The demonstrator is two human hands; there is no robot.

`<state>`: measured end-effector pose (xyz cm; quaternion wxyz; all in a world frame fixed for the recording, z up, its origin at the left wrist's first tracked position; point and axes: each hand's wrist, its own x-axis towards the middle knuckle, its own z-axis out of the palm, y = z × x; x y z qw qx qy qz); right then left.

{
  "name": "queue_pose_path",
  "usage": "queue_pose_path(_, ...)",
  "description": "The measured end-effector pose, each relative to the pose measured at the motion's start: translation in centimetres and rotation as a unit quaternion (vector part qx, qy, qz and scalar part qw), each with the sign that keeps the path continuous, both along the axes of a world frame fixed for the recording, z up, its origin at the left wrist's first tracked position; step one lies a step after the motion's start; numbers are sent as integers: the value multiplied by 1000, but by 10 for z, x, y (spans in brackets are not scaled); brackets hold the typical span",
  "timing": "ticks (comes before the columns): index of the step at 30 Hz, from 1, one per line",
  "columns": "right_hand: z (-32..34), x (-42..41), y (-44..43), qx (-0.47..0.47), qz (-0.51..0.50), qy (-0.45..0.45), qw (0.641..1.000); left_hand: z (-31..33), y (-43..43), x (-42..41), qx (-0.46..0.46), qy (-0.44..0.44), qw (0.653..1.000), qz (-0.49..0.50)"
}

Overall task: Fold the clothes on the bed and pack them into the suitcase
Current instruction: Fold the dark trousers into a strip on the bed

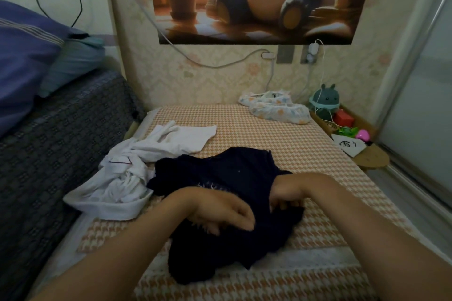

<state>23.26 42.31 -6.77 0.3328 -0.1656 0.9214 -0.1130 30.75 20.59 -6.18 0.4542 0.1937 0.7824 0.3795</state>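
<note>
A dark navy garment lies crumpled in the middle of the bed, which has an orange-and-white houndstooth cover. My left hand rests on its near part with the fingers curled into the cloth. My right hand is bent at the wrist, its fingertips pinching the garment's right edge. To the left, a white garment lies bunched up, partly under the navy one. No suitcase is in view.
A small patterned white cloth lies at the far end of the bed by the wall. A side shelf at the right holds a green toy, a red box and small items. A grey sofa with blue pillows borders the left.
</note>
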Motion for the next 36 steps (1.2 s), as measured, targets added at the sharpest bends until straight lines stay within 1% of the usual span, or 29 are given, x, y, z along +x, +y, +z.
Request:
queue_pose_path(1, 4, 4, -2, 9, -13, -47, 999, 1, 5, 2, 18, -84, 996, -32)
queue_pose_path(2, 6, 6, -4, -1, -22, -57, 998, 2, 7, -1, 45, -128, 990, -40)
queue_pose_path(3, 6, 4, -6, -29, -33, -29, 999, 1, 6, -8, 69, -115, 991, -17)
queue_pose_path(4, 4, 0, -7, -65, -45, 38, 996, 1, 5, -15, 85, -48, 995, 36)
queue_pose_path(5, 1, -7, -9, -95, -57, 125, 986, 0, 1, -25, 86, 53, 989, 109)
queue_pose_path(6, -3, -16, -10, -115, -65, 209, 969, -1, -6, -37, 68, 167, 968, 177)
queue_pose_path(7, -10, -25, -11, -126, -70, 267, 953, -5, -15, -50, 31, 281, 931, 229)
queue_pose_path(8, -18, -36, -13, -131, -75, 299, 942, -11, -26, -63, -19, 371, 890, 265)
queue_pose_path(9, -28, -46, -15, -132, -78, 317, 936, -19, -38, -76, -72, 435, 853, 281)
queue_pose_path(10, -38, -56, -17, -129, -77, 333, 931, -29, -50, -87, -122, 470, 828, 280)
queue_pose_path(11, -47, -66, -19, -119, -71, 344, 929, -39, -60, -96, -169, 485, 816, 264)
queue_pose_path(14, -61, -91, -26, -100, -41, 361, 926, -59, -76, -117, -284, 473, 802, 228)
queue_pose_path(15, -63, -100, -31, -105, -32, 364, 925, -61, -79, -122, -308, 470, 793, 236)
queue_pose_path(17, -67, -118, -44, -111, -23, 354, 928, -60, -85, -133, -365, 471, 762, 255)
queue_pose_path(19, -70, -133, -58, -68, -12, 333, 940, -60, -93, -142, -421, 453, 742, 259)
queue_pose_path(20, -72, -139, -64, -27, -5, 335, 942, -59, -96, -145, -440, 431, 741, 267)
queue_pose_path(22, -73, -148, -69, 41, -12, 376, 925, -52, -103, -150, -459, 367, 757, 287)
queue_pose_path(24, -68, -155, -68, 52, -48, 412, 908, -41, -109, -159, -481, 306, 769, 291)
queue_pose_path(25, -66, -158, -66, 45, -67, 430, 899, -35, -110, -162, -485, 292, 765, 307)
queue_pose_path(26, -64, -161, -63, 25, -94, 444, 891, -31, -110, -165, -472, 297, 759, 336)
queue_pose_path(27, -63, -164, -59, -9, -132, 452, 882, -29, -111, -170, -424, 336, 750, 382)
queue_pose_path(29, -58, -164, -52, -112, -222, 425, 870, -29, -111, -181, -252, 439, 713, 485)
queue_pose_path(30, -55, -165, -49, -164, -261, 411, 858, -28, -111, -187, -160, 449, 696, 537)
queue_pose_path(31, -55, -166, -46, -205, -289, 401, 844, -27, -110, -192, -80, 431, 686, 580)
queue_pose_path(32, -54, -166, -45, -234, -299, 393, 837, -27, -108, -197, -29, 409, 677, 610)
queue_pose_path(33, -55, -167, -43, -255, -293, 377, 841, -30, -104, -202, -13, 398, 672, 624)
queue_pose_path(34, -56, -166, -42, -262, -270, 350, 858, -35, -99, -204, -24, 391, 677, 624)
queue_pose_path(35, -59, -165, -40, -262, -239, 309, 882, -41, -94, -206, -48, 376, 697, 609)
queue_pose_path(36, -63, -163, -36, -278, -218, 256, 900, -49, -88, -207, -85, 357, 730, 576)
